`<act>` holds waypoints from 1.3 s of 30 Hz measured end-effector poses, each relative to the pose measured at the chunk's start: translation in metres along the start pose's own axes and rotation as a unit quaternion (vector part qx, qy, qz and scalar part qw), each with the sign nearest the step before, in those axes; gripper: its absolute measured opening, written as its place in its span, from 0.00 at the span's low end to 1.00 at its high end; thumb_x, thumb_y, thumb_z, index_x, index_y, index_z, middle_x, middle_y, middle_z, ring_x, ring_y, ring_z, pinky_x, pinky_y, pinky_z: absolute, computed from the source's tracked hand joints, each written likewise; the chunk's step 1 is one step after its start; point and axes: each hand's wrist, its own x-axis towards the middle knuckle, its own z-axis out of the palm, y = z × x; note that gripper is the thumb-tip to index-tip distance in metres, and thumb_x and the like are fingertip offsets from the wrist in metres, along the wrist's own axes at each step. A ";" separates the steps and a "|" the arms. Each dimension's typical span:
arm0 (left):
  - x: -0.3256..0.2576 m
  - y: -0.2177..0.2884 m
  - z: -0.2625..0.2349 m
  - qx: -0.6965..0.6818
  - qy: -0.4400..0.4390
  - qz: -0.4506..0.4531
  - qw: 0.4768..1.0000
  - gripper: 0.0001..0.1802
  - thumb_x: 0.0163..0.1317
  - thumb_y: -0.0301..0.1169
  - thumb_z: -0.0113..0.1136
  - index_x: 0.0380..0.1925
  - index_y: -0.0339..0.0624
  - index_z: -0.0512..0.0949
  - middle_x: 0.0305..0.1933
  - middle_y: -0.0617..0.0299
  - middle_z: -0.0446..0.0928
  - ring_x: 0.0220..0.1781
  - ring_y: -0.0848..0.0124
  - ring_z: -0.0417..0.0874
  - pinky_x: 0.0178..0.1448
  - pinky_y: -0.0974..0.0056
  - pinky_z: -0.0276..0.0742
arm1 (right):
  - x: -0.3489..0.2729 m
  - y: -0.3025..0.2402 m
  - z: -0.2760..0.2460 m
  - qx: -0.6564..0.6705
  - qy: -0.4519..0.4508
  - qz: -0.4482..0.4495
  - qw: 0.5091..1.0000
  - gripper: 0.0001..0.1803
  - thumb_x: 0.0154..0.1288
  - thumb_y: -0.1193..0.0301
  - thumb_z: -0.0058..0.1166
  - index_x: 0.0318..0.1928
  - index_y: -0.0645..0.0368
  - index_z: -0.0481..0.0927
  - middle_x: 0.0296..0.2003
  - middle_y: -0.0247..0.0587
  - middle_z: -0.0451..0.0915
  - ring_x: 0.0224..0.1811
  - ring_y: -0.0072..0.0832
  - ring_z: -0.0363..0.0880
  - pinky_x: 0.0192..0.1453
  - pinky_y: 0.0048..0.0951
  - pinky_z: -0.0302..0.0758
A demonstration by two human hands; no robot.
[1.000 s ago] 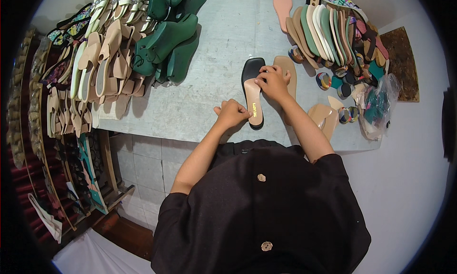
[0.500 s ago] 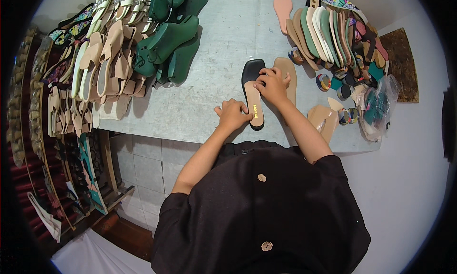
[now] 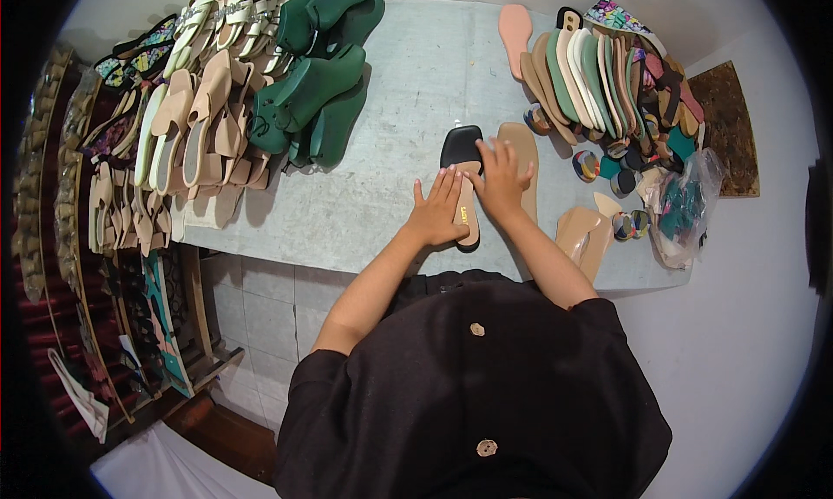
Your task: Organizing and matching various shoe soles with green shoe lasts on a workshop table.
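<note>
A black sole [image 3: 461,143] with a beige sock lining [image 3: 470,228] over its middle and heel lies flat on the table, toe pointing away from me. My left hand [image 3: 436,208] rests on the lining with its fingers stretched out and close together, covering part of it. On the sole's right edge is my right hand [image 3: 501,185], thumb at the lining and fingers apart, holding nothing. Its forefinger looks slightly blurred near the black toe. A tan sole [image 3: 519,152] lies just to the right, partly behind my right hand.
Green shoe lasts [image 3: 321,87] and beige sandals [image 3: 208,100] crowd the table's left side. At the right stands a row of coloured insoles [image 3: 590,78], with wrapped heels [image 3: 586,165] and a clear plastic bag [image 3: 685,208]. Shiny beige pieces [image 3: 583,234] lie near the front edge.
My left hand has moved up from the heel's side onto the lining, its fingers straightening. My right hand has uncurled its fingers and shifted slightly. The whole view has tilted a little.
</note>
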 end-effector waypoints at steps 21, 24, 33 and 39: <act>0.002 -0.011 0.021 -0.056 0.131 -0.023 0.990 0.41 0.65 0.52 0.40 0.69 0.38 0.43 0.74 0.49 0.41 0.76 0.57 0.40 0.66 0.30 0.30 | -0.026 0.007 -0.013 -0.010 -0.119 -0.055 0.991 0.29 0.68 0.60 0.38 0.68 0.48 0.56 0.68 0.30 0.58 0.71 0.30 0.51 0.65 0.67 0.30; 0.006 -0.012 0.023 -0.001 0.098 0.001 0.995 0.39 0.66 0.50 0.38 0.69 0.38 0.43 0.74 0.50 0.42 0.76 0.57 0.43 0.66 0.30 0.31 | -0.033 0.013 0.007 0.016 -0.117 -0.067 0.991 0.29 0.68 0.58 0.38 0.68 0.48 0.57 0.68 0.30 0.57 0.71 0.29 0.53 0.66 0.66 0.32; -0.003 -0.010 -0.009 0.061 -0.009 0.032 0.998 0.76 0.28 0.72 0.62 0.69 0.37 0.39 0.75 0.49 0.38 0.76 0.60 0.39 0.68 0.33 0.28 | -0.025 0.017 -0.024 -0.034 -0.237 -0.120 0.963 0.53 0.52 0.35 0.47 0.71 0.51 0.47 0.72 0.34 0.45 0.75 0.31 0.38 0.67 0.66 0.28; -0.004 -0.009 -0.006 0.081 -0.008 0.031 0.996 0.84 0.15 0.75 0.64 0.69 0.36 0.36 0.75 0.48 0.36 0.76 0.59 0.37 0.69 0.33 0.27 | -0.044 0.011 -0.040 -0.057 -0.266 -0.134 0.953 0.51 0.53 0.36 0.46 0.71 0.50 0.48 0.72 0.33 0.46 0.74 0.30 0.39 0.68 0.65 0.29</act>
